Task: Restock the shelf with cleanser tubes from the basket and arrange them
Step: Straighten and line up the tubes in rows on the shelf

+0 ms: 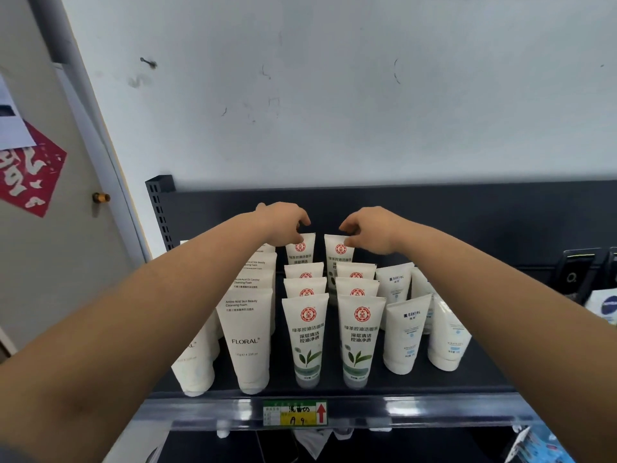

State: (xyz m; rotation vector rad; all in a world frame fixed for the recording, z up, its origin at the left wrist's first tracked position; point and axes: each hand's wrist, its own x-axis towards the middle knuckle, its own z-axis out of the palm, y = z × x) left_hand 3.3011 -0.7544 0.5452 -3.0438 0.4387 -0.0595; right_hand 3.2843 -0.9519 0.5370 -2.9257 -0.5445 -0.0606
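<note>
Here, left hand (283, 222) pinches rear-left red-seal tube (301, 251), right hand (370, 228) rear-right red-seal tube (338, 253) — FLORAL tubes (248, 332) alongside.

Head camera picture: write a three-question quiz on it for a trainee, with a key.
1. True or false: the left hand and the right hand each hold the top of a rear red-seal tube.
2. Pick one: how many front-to-back lines does the red-seal tube stock form? A one, B two, C four.
3. Fill in: the arrow on the price tag is ___.
Key: 1 true; 2 B; 3 red.
</note>
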